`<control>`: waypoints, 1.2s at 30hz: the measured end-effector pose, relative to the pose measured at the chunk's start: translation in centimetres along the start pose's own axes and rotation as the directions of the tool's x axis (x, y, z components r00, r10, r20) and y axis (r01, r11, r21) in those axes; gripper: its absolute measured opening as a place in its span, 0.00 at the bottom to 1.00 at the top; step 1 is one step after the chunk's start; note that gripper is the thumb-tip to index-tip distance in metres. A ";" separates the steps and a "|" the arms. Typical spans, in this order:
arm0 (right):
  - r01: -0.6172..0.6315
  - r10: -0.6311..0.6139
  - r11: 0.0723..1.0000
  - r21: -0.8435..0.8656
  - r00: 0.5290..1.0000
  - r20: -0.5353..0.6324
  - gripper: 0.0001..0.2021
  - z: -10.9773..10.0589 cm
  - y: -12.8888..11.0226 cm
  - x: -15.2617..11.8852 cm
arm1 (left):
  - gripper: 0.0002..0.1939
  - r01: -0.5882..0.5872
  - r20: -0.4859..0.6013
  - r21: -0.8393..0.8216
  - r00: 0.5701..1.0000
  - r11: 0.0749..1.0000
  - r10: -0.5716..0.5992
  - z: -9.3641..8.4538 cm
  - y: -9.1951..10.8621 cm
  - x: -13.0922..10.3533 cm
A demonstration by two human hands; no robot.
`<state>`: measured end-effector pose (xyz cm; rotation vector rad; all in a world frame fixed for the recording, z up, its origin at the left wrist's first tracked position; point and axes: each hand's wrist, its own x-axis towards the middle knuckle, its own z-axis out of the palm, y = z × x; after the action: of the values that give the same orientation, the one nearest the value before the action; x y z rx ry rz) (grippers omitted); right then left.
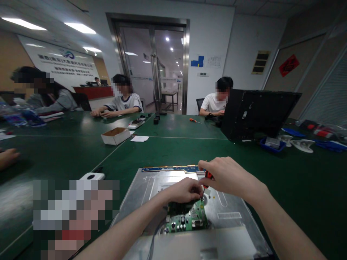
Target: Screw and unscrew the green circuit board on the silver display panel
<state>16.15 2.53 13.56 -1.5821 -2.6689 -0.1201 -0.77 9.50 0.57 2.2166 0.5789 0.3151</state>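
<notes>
Right hand (227,177) grips a small red-handled screwdriver (207,176), tip down on the green circuit board (187,216) seated in the flat silver metal back panel (151,187) on the green worktop (298,180). Left hand (184,190) curls closed, steadying the board's top edge. Board looks light, stiff, fragile; best held by its edges.

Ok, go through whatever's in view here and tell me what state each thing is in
Metal back panel: lying flat on the table.
Green circuit board: exposed, resting on the panel.
Screwdriver: upright, tip down at the board.
Right hand: gripping the screwdriver.
Left hand: resting on the board.
Cardboard box: open.
</notes>
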 end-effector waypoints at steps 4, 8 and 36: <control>0.054 -0.054 0.992 0.118 0.999 -0.009 0.10 -0.3 0.5 -0.6 | 0.07 0.000 0.004 0.013 1.000 1.000 0.000 0.0 -0.1 0.1; 0.062 -0.064 0.984 0.169 0.998 0.010 0.08 -0.5 0.4 -0.9 | 0.08 0.004 0.007 0.023 1.000 1.000 -0.004 0.0 0.0 0.1; 0.097 -0.091 0.988 0.122 0.994 -0.054 0.10 0.2 0.6 0.0 | 0.07 0.020 0.015 0.016 1.000 1.000 -0.021 -0.1 0.0 0.1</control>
<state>16.71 2.83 13.36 -1.4005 -2.6576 0.0057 -0.71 9.63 0.68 2.2252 0.5978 0.2841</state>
